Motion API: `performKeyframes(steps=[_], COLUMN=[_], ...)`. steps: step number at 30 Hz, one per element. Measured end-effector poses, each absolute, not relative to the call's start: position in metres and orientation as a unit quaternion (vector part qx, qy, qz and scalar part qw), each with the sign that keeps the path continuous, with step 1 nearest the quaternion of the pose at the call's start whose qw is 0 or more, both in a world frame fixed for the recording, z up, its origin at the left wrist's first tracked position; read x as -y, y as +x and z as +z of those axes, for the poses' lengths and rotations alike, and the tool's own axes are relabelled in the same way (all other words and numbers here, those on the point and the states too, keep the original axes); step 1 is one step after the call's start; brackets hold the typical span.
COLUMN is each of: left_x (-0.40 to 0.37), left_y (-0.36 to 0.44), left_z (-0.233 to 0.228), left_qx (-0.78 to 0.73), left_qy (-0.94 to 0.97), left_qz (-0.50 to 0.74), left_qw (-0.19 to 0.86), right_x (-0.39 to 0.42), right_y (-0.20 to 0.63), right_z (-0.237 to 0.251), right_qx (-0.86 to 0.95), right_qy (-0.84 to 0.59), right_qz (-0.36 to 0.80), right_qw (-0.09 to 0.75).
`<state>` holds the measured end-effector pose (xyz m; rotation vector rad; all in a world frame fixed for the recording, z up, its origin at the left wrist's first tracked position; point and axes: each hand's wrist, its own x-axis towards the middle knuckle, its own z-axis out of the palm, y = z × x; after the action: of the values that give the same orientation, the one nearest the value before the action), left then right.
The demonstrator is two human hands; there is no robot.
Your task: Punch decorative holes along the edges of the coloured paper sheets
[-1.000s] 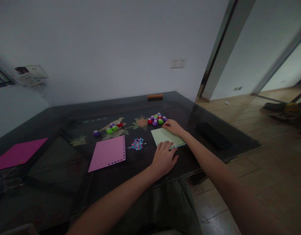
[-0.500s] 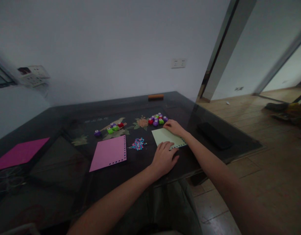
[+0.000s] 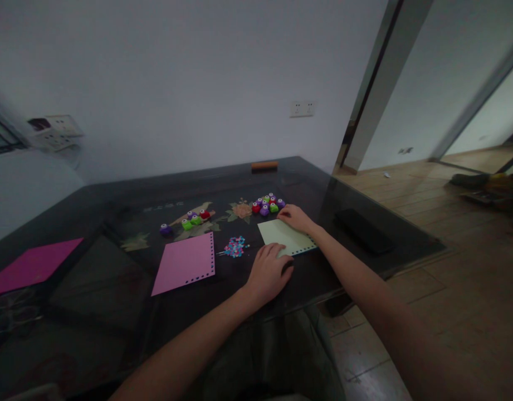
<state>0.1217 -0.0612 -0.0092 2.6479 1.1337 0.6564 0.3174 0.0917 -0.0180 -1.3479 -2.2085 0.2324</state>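
Nearest me, my left hand [image 3: 268, 273] has just slid a little leftward along the near edge of the pale yellow sheet [image 3: 277, 233], so I judge that it covers less of the near side by the row of dark dots [image 3: 305, 249], while the sheet itself seems to lie in the same spot. That hand is palm down and loosely spread, thumb apart from forefinger, with nothing to be seen in its hold; its fingertips overlap the sheet's near-left part. The sheet lies flat on the dark table [image 3: 314, 186], between my two hands. Left of it is a small pile of blue, pink and white pieces [image 3: 235, 247], then a pink sheet [image 3: 185, 262] with dots along two edges. At the sheet's far side, my right hand [image 3: 296, 217] stays where it was, its forearm crossing the sheet's right side; thumb and forefinger come close together at the far edge, but I can't tell whether they pinch anything. Just beyond those fingertips sits a cluster of red, purple and green toys [image 3: 264, 205], and farther off an orange bar [image 3: 264, 166] by the wall.
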Motion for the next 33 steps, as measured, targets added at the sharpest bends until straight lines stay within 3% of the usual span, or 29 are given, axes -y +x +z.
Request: performKeyframes(steps=[27, 33], left_x=[0.053, 0.021], left_y=[0.116, 0.052], left_z=[0.001, 0.028], left_qx=[-0.359, -0.381], left_qy=[0.883, 0.860], left_qz=[0.273, 0.312], left_qw=[0.128, 0.131], right_x=[-0.087, -0.083], right_y=[0.317, 0.318], right_z=[-0.026, -0.010], right_qx=[0.798, 0.795], right_qy=[-0.519, -0.510], right_qz=[0.061, 0.048], right_qw=[0.302, 0.325])
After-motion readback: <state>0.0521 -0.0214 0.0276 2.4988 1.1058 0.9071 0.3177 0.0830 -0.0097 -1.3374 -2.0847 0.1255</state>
